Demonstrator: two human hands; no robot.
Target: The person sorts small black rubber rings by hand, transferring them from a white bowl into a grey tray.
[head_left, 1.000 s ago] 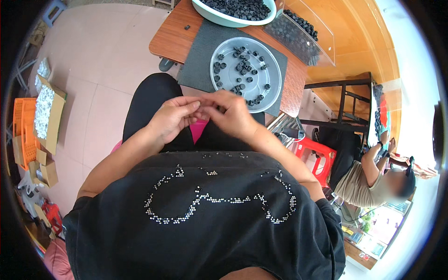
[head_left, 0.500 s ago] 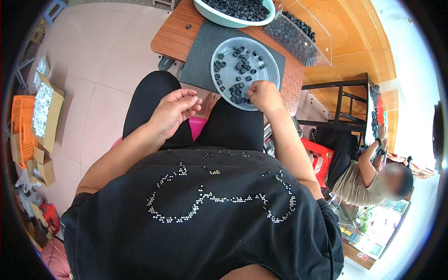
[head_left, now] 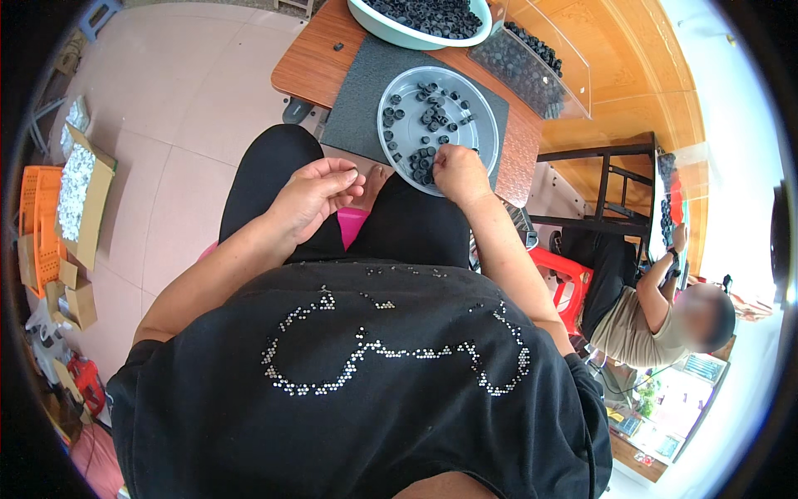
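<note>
A round, clear plastic tray [head_left: 484,129] holds several small black round cap-like parts [head_left: 433,116], some loose and some bunched at its near side. Over its near right edge is my right hand [head_left: 462,173], fingers pinched together beside the near bunch; whatever is between the fingertips is hidden. My left hand [head_left: 317,193] hovers above my lap, left of the tray, palm turned inward. Its thumb presses against the forefinger, and anything held there is too small to make out.
The tray rests on a dark grey mat [head_left: 353,125] on a brown wooden table [head_left: 312,66]. Behind it stand a pale basin [head_left: 416,41] and a clear box [head_left: 519,79], both full of black parts. At right, another person [head_left: 640,312] sits near a red stool [head_left: 573,283].
My right hand has shifted slightly left and stays closed over the tray's near side. My left hand has barely moved.
</note>
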